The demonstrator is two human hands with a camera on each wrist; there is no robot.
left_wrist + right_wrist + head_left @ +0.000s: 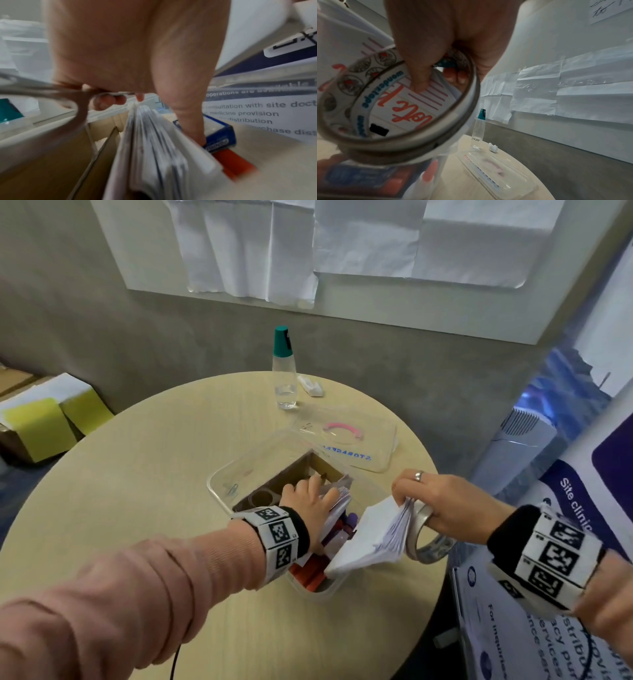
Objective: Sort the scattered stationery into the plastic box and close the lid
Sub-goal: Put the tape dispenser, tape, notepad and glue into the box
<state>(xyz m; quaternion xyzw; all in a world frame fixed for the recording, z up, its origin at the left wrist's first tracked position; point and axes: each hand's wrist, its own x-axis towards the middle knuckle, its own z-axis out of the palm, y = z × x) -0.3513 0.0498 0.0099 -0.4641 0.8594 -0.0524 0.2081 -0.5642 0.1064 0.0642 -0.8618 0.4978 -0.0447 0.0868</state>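
**A:** What is at the centre?

**B:** A clear plastic box (219,484) sits open on a round pale wooden table (137,474), near its right edge. A brown cardboard divider (294,470) splits the inside. Red and purple items (310,571) lie in the near part, too jumbled to name from the head view.

**A:** Where are the hands?

**B:** The left hand (313,501) is down inside the box, fingers curled round a sheaf of papers (154,148) standing on edge, thumb pressed beside a blue packet (221,135) whose label is too blurred to read. The right hand (442,505) hovers over the box's right rim, gripping a white note pad (370,539) together with a roll of tape (423,539).

**A:** Any writing?

**B:** The tape's inner core reads "wondertape" in blue, seen from the right wrist. Through the ring, the pad shows red cursive, partly hidden, and purple lines.

**A:** And the lid?

**B:** The clear lid (349,440) lies flat on the table just behind the box, with blue letters seen upside down, seemingly "STORAGE", and a pink curved handle.

**A:** What else?

**B:** A clear bottle with a teal cap (284,368) stands at the far edge, with a small white object (310,385) just beside it. To the right, a banner (575,508) reads "Site clinic". White paper sheets (342,241) hang on the wall.
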